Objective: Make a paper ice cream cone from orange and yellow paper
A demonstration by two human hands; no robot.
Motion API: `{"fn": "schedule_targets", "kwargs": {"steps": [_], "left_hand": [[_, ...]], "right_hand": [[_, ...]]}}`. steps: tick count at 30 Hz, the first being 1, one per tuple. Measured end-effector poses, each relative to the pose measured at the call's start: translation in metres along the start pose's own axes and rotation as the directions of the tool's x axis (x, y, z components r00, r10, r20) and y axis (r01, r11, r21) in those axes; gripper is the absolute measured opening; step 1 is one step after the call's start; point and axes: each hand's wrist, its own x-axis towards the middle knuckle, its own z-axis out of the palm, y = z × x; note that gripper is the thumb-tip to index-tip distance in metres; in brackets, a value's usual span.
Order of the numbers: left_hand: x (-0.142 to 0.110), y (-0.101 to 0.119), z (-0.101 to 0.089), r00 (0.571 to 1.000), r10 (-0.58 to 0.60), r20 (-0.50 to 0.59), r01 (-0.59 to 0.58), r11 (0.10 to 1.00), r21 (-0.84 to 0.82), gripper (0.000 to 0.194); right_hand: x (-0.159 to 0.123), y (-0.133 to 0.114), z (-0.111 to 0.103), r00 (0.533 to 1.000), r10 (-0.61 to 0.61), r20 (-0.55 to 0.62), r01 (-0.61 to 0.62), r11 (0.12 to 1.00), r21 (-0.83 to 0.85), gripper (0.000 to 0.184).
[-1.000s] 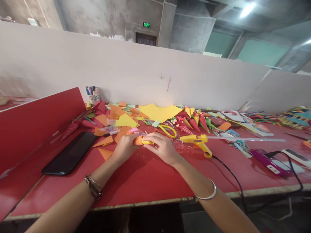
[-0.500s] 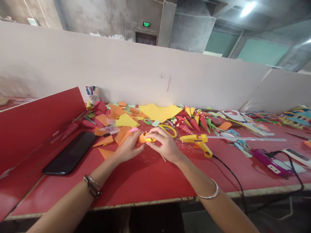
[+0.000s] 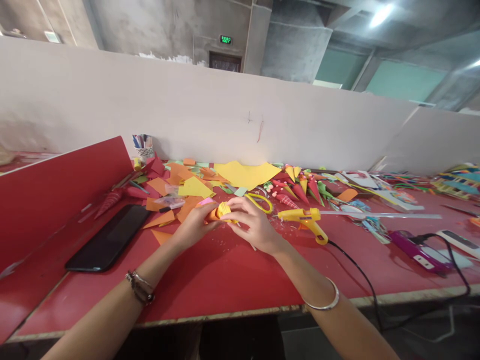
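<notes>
My left hand (image 3: 195,227) and my right hand (image 3: 252,225) meet over the red table (image 3: 232,280), both pinching a small orange paper cone with a yellow strip wound round its wide end (image 3: 221,212). The left fingers grip the orange part from the left. The right fingers curl round the yellow end. The cone is held just above the tabletop. Yellow-handled scissors (image 3: 258,201) lie right behind my right hand. A yellow glue gun (image 3: 305,219) lies on the table just to its right.
A black phone (image 3: 108,243) lies at the left beside a raised red board (image 3: 56,190). Orange and yellow paper scraps (image 3: 195,186), finished paper cones (image 3: 296,190) and a pen cup (image 3: 142,146) crowd the back. The glue gun's cable (image 3: 360,277) runs off the front edge; a purple device (image 3: 416,252) lies at right.
Both hands have lifted the orange cone slightly off the table and turned it, so that the yellow strip now shows wound round its end.
</notes>
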Motion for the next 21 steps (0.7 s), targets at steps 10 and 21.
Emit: {"fn": "schedule_targets", "kwargs": {"steps": [10,21], "left_hand": [[-0.001,-0.008,0.002,0.999,0.025,-0.044,-0.025,1.0,0.014,0.011],[-0.001,-0.008,0.006,0.999,-0.014,-0.052,0.014,1.0,-0.006,0.01]], "right_hand": [[-0.001,-0.001,0.004,0.997,-0.072,-0.011,0.071,0.995,-0.063,0.022],[-0.001,-0.001,0.006,1.0,-0.01,-0.026,0.008,0.999,-0.049,0.034]]}}
